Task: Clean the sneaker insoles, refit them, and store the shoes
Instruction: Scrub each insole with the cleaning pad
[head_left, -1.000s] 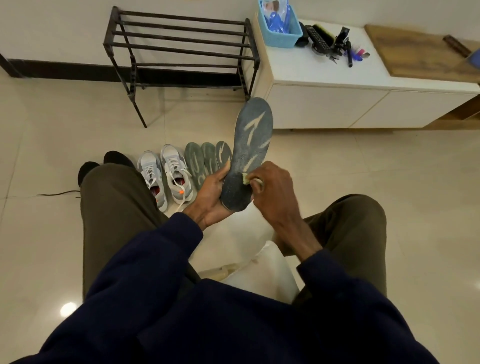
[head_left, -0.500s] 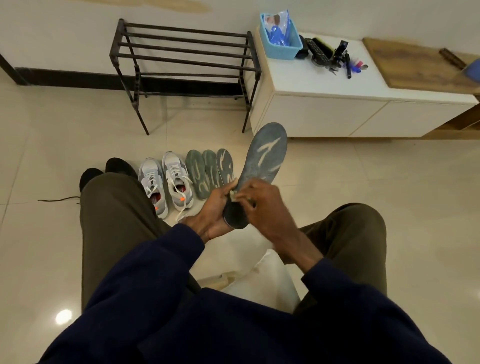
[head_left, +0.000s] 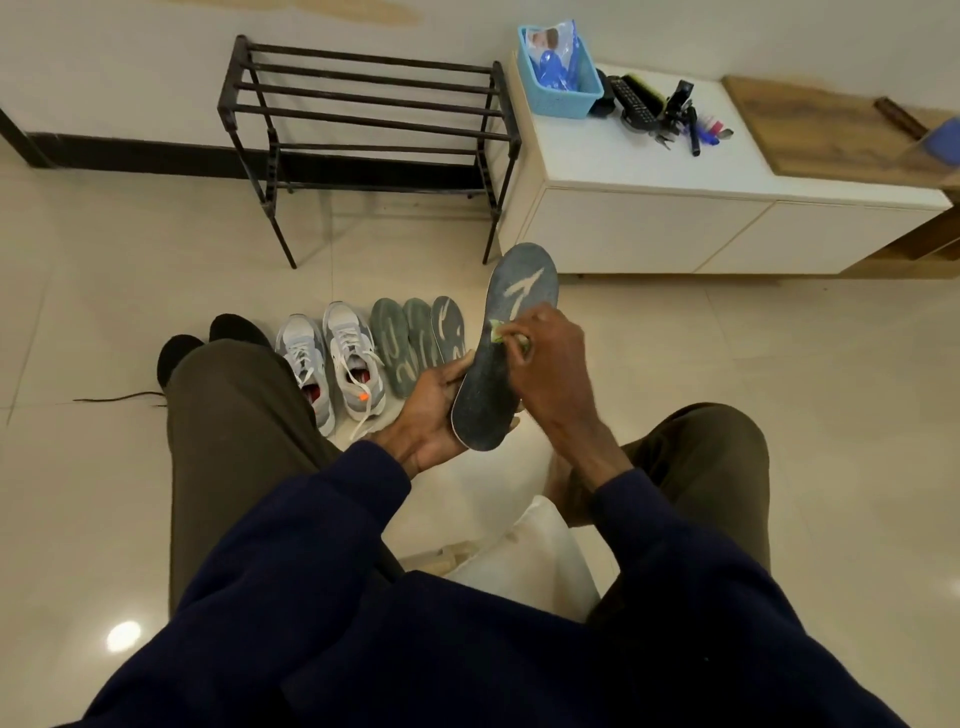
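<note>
The left hand (head_left: 431, 410) held the dark insole (head_left: 506, 353) mid-frame, fingers curled under; the right hand (head_left: 545, 358) pinched a yellow-green wipe (head_left: 496, 331) against it.

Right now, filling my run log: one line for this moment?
left hand: holds insole | right hand: presses yellow-green pad on it | sneakers: on floor

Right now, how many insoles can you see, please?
4 insoles: one in the left hand, under the right hand's yellow-green cloth; three side by side on the floor beside the sneakers.
</note>
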